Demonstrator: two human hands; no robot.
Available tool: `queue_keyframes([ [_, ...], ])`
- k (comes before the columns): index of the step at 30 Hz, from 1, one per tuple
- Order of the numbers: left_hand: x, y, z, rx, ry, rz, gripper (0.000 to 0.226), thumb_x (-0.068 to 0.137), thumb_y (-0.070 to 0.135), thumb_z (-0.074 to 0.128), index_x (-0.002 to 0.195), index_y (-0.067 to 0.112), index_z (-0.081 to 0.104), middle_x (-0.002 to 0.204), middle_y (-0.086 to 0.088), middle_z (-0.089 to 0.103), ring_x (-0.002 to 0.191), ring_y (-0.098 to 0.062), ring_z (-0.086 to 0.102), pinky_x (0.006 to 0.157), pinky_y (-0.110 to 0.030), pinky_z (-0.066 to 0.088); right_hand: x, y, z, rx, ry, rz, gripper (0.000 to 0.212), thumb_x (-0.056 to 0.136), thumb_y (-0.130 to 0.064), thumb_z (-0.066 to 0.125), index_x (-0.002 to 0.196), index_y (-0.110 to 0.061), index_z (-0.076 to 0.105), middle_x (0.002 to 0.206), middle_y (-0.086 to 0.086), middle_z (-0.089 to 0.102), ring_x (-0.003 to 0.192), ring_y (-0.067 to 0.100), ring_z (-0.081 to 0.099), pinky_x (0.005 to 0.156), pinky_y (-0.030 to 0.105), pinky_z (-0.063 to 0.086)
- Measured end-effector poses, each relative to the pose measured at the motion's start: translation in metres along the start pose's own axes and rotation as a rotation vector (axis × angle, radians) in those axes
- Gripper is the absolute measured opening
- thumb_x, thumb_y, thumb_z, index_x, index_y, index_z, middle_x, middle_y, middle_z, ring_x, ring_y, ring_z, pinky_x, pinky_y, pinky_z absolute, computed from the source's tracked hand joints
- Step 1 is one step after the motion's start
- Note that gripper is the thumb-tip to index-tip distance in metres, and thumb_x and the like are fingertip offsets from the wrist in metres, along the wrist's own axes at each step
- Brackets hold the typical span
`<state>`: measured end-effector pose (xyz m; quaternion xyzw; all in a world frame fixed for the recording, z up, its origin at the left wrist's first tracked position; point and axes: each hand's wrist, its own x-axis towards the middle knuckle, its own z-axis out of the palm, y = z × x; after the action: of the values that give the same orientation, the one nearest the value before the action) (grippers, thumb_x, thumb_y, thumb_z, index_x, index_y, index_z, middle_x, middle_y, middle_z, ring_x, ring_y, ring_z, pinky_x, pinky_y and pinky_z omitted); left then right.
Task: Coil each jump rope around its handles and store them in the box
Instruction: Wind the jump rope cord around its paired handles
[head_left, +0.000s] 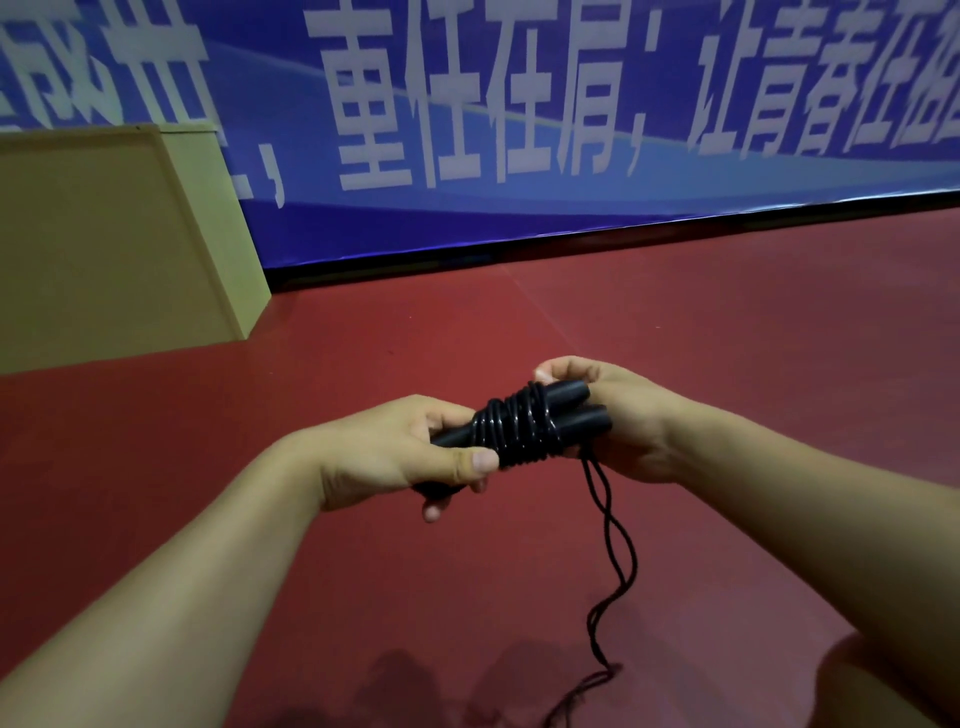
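Centre of the view, held above the floor: two black handles (566, 410), smooth matte cylinders lying side by side, bound at the middle by glossy black rope (514, 431) in tight round turns. The left hand (395, 457) grips the near ends, thumb pressed flat on top and fingers curled underneath. The right hand (613, 415) cups the far ends, fingers curled over them. From below the bundle a thin doubled strand of the rope hangs loose, waving down to the dark red floor (727, 364), which looks smooth and matte. At left stands a tan panelled box (119, 249). Behind runs a blue banner (519, 104) with large white characters.
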<state>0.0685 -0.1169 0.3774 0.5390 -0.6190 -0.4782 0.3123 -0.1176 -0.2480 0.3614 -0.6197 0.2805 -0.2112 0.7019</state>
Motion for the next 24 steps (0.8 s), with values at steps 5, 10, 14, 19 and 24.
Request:
queue_keyframes([
  [5, 0.000, 0.000, -0.005, -0.051, 0.110, 0.037, 0.021, 0.084, 0.030, 0.070, 0.089, 0.009, 0.066, 0.079, -0.004, 0.060, 0.051, -0.015, 0.050, 0.054, -0.021, 0.044, 0.000, 0.005, 0.010, -0.170, -0.025, -0.090, 0.024, 0.093, -0.002, 0.044, 0.102, -0.011, 0.063, 0.082, 0.008, 0.055, 0.056, 0.011, 0.045, 0.048, 0.025, 0.034],
  [10, 0.008, 0.000, -0.005, -0.198, 0.385, -0.042, 0.028, 0.079, 0.031, 0.068, 0.092, 0.006, 0.069, 0.074, -0.002, 0.062, 0.047, -0.011, 0.047, 0.048, -0.019, 0.042, 0.001, 0.009, 0.013, -0.198, 0.048, -0.013, 0.024, 0.103, -0.027, 0.045, 0.090, -0.013, 0.059, 0.068, 0.004, 0.055, 0.055, 0.015, 0.048, 0.056, 0.027, 0.045],
  [14, 0.012, -0.001, -0.012, -0.233, 0.551, -0.139, 0.021, 0.092, 0.025, 0.064, 0.099, 0.007, 0.072, 0.078, -0.001, 0.063, 0.046, -0.010, 0.046, 0.046, -0.018, 0.042, 0.002, 0.011, 0.014, -0.320, 0.061, -0.027, 0.034, 0.100, -0.040, 0.049, 0.088, -0.011, 0.063, 0.065, -0.001, 0.050, 0.062, 0.016, 0.048, 0.064, 0.026, 0.046],
  [19, 0.016, -0.011, -0.021, -0.233, 0.730, -0.219, 0.019, 0.090, 0.026, 0.068, 0.098, 0.009, 0.072, 0.077, 0.000, 0.066, 0.044, -0.009, 0.048, 0.045, -0.020, 0.043, 0.004, 0.011, 0.016, -0.444, 0.088, -0.051, 0.018, 0.094, -0.030, 0.062, 0.090, -0.013, 0.063, 0.071, -0.001, 0.049, 0.063, 0.014, 0.046, 0.058, 0.027, 0.041],
  [24, 0.015, -0.022, -0.026, 0.008, 0.872, -0.271, 0.014, 0.087, 0.028, 0.072, 0.083, 0.014, 0.071, 0.074, -0.002, 0.063, 0.044, -0.011, 0.051, 0.052, -0.022, 0.045, 0.006, 0.009, 0.016, -0.483, 0.142, -0.013, 0.020, 0.094, -0.029, 0.062, 0.096, -0.009, 0.063, 0.074, 0.003, 0.053, 0.060, 0.015, 0.047, 0.051, 0.027, 0.038],
])
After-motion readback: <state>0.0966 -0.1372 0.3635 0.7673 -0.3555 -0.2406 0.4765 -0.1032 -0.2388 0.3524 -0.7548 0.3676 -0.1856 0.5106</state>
